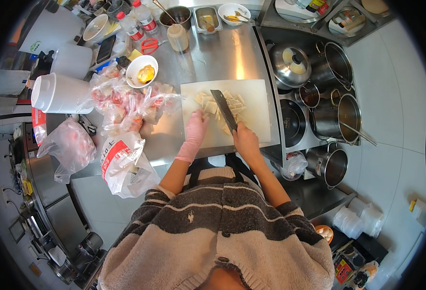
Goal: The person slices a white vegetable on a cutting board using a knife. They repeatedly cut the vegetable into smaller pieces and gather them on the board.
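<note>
A white cutting board (258, 127) lies on the steel counter in front of me. Thin, pale, flat slices of food (211, 106) are heaped on it. My bare right hand (245, 139) is closed around the handle of a dark-bladed kitchen knife (223, 108), whose blade lies across the heap. My left hand (196, 127), in a pink glove, rests at the board's left side with its fingers curled near the slices; whether it holds a piece cannot be told.
Knotted clear plastic bags of food (118, 98) and a white bowl (142, 71) stand left of the board. Red scissors (150, 46) and a squeeze bottle (178, 38) lie beyond. Pots (334, 117) stand on the stove at right. A printed plastic bag (125, 165) overhangs the front edge.
</note>
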